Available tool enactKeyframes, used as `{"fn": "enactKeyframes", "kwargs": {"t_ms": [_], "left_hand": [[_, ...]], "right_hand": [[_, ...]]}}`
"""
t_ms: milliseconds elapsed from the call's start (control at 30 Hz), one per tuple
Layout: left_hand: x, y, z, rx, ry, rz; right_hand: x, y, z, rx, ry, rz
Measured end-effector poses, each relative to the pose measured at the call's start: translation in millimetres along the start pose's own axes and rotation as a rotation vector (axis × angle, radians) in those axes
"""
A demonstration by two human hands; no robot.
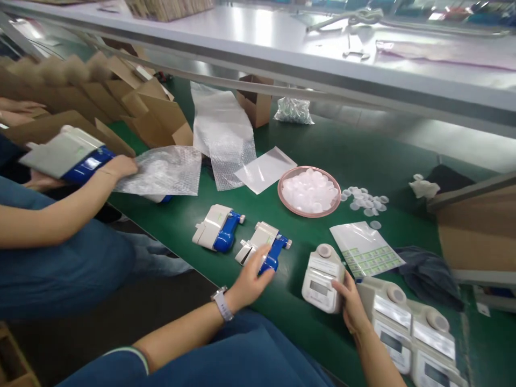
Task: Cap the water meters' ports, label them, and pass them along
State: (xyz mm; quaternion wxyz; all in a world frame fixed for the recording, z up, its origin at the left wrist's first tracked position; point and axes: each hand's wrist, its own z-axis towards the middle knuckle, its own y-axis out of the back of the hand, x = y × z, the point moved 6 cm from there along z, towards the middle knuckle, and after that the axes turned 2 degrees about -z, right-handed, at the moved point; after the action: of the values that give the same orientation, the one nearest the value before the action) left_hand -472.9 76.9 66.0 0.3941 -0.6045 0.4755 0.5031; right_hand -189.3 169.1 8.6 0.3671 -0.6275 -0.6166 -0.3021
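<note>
My left hand (250, 279) is at the near side of a meter with a white housing and a blue metal body (264, 236); its fingers are apart and reach over the blue end. A matching blue-and-white meter (217, 228) lies on its side just to the left. With the thumb on its front, my right hand (351, 301) grips the right edge of a white meter with a small display (322, 282), which faces up. Two more white meters, a nearer one (433, 349) and one beside it (393, 328), lie to the right of that hand.
A pink bowl of translucent caps (281, 200) stands mid-table, with loose caps (365, 200) beside it. A green-printed label sheet (366, 250), bubble wrap (226, 134) and cardboard boxes (159, 115) lie around. At left, a co-worker's arm (80, 207) reaches over a blue-and-white meter (76, 153). A shelf (258, 54) overhangs the back.
</note>
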Motion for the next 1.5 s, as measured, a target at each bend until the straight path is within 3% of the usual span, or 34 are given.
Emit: {"fn": "enactKeyframes", "kwargs": {"t_ms": [33,67,100,167,267,367,533,600,667,767,900,1033,1133,1267,1367,1433,1500], "left_hand": [[-1,25.7,10,-0.169,-0.024,0.033],[9,46.8,19,-0.290,0.062,0.029],[24,61.4,27,-0.350,0.215,0.001],[48,72.7,41,-0.331,0.361,-0.027],[60,64.4,46,-0.231,0.364,-0.022],[50,45.5,40,-0.167,0.272,-0.002],[38,9.4,42,-0.077,0.196,0.000],[42,-2.1,48,-0.117,0.180,-0.059],[53,-7.4,52,-0.238,0.228,-0.204],[79,-7.8,54,-0.378,0.420,-0.398],[95,3.0,61,-0.235,0.585,-0.380],[90,6.9,76,-0.033,0.644,-0.320],[77,-9.4,91,0.041,0.627,-0.277],[50,-47.2,98,0.134,0.530,-0.237],[24,-61.6,85,0.178,0.309,-0.044],[10,-63.0,68,0.187,0.149,0.127],[6,-59.3,51,0.171,0.079,0.258]], "right_hand": [[0,1,-5,0.005,-0.008,0.011],[-1,1,-10,0.010,-0.011,0.025],[-3,-1,-14,0.013,-0.007,0.045],[-10,-7,-22,0.010,0.007,0.100],[-23,-23,-28,0.014,-0.012,0.186],[-30,-33,-31,0.041,-0.043,0.254],[-35,-22,-29,0.049,-0.091,0.306],[-38,-16,-27,0.042,-0.109,0.324],[-40,-12,-26,0.048,-0.120,0.343],[-39,-12,-24,0.074,-0.126,0.359],[-33,-15,-21,0.085,-0.125,0.328],[-29,-17,-16,0.086,-0.123,0.284],[-32,-12,-13,0.046,-0.153,0.272],[-36,-5,-12,0.061,-0.224,0.262],[-35,-6,-13,0.037,-0.224,0.280],[-33,-15,-12,0.020,-0.194,0.286],[-31,-28,-12,0.034,-0.163,0.274]]}}
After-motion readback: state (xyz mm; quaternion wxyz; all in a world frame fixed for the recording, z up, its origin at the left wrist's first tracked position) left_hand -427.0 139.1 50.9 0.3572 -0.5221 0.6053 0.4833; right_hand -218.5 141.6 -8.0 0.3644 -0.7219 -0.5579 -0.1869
